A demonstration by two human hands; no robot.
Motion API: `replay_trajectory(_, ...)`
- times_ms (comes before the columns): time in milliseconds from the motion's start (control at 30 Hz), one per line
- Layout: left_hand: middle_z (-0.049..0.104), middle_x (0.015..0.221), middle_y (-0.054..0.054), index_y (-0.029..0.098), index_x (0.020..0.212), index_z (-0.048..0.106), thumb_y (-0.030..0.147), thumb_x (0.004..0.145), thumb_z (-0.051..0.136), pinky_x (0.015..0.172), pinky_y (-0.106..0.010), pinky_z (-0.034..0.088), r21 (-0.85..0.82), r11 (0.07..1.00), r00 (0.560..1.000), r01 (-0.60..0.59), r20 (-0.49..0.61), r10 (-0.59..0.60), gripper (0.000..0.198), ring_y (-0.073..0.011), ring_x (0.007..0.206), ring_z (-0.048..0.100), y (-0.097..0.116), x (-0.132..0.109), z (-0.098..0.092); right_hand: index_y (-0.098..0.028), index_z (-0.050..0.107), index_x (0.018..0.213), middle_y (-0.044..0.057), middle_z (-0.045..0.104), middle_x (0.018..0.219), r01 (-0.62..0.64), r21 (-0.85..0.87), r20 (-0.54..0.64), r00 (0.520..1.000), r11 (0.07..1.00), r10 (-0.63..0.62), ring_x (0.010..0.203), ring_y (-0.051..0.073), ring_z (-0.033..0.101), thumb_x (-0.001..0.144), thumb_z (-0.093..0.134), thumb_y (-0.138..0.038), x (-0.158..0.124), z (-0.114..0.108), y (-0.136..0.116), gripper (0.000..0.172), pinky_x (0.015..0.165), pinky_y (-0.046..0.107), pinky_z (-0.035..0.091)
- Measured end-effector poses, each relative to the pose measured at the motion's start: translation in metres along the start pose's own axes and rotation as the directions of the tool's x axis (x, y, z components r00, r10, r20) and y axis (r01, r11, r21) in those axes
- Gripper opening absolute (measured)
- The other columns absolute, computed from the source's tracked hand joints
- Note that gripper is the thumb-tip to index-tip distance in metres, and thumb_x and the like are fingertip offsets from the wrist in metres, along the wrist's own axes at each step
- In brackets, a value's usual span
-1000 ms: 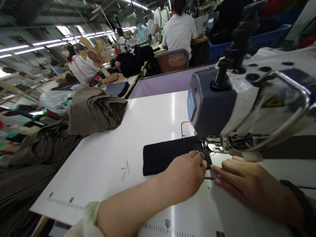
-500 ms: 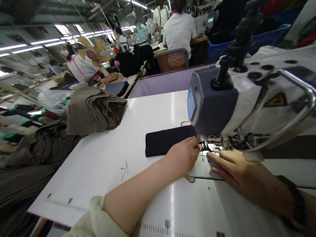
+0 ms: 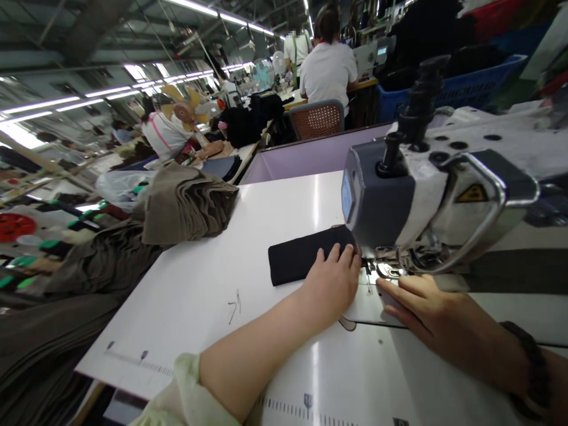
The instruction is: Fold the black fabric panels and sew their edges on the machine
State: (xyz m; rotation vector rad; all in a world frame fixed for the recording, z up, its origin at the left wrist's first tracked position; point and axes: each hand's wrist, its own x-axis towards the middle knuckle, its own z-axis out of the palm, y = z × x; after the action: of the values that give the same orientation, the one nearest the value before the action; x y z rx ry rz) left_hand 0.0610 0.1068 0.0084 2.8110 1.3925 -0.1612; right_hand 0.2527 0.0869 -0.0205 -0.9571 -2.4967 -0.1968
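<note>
A folded black fabric piece lies on the white sewing table, its right end beside the needle area of a sewing machine. My left hand rests on the near right part of that fabric, fingers spread and lying flat. Close to the presser foot, my right hand lies low on the machine bed with its fingers stretched out towards the needle. Nothing shows in its grasp. The machine head hides the far right edge of the black fabric.
Stacked brown fabric pieces sit on the table's left edge, with more brown cloth beyond it. A ruler scale runs along the near edge. Behind stand a chair, a blue crate and a seated person.
My left hand's fingers, bunched at the fabric's end before, are now spread over it. My right hand stays near the presser foot. The camera view has shifted slightly.
</note>
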Motion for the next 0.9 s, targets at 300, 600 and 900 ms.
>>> replay_trajectory(300, 0.061, 0.113, -0.018, 0.007, 0.137, 0.033, -0.006, 0.073, 0.039, 0.087, -0.042, 0.049, -0.383, 0.855, 0.920, 0.350, -0.033, -0.391, 0.065, -0.0257, 0.100, 0.062, -0.064, -0.028, -0.065, -0.014, 0.059, 0.105, 0.007, 0.065, 0.086, 0.038, 0.007, 0.056, 0.998, 0.999, -0.038, 0.068, 0.015, 0.060, 0.094, 0.034, -0.027, -0.004, 0.001, 0.004, 0.030, 0.059, 0.026, 0.047)
replay_trajectory(600, 0.051, 0.128, -0.018, 0.013, 0.132, 0.041, 0.008, 0.074, 0.053, 0.093, -0.049, 0.045, -0.755, 0.608, 0.803, 0.247, -0.191, -0.564, 0.059, -0.0283, 0.114, 0.053, -0.058, -0.070, -0.018, -0.019, 0.061, 0.101, 0.004, 0.061, 0.076, -0.002, 0.146, 0.050, 0.999, 0.989, -0.006, 0.065, 0.014, 0.055, 0.091, 0.041, -0.026, -0.009, -0.001, 0.006, 0.023, 0.058, 0.025, 0.041)
replay_trajectory(900, 0.054, 0.126, -0.017, 0.005, 0.119, 0.055, 0.037, 0.086, 0.058, 0.100, -0.036, 0.043, -0.085, 0.973, 0.968, -0.216, -0.153, 0.201, 0.045, -0.0263, 0.117, 0.051, 0.004, -0.061, 0.004, -0.017, 0.063, 0.094, 0.003, 0.057, 0.071, 0.047, 0.228, 0.065, 0.996, 0.972, -0.064, 0.064, 0.013, 0.053, 0.094, 0.037, -0.027, -0.011, -0.012, -0.002, 0.028, 0.059, 0.026, 0.040)
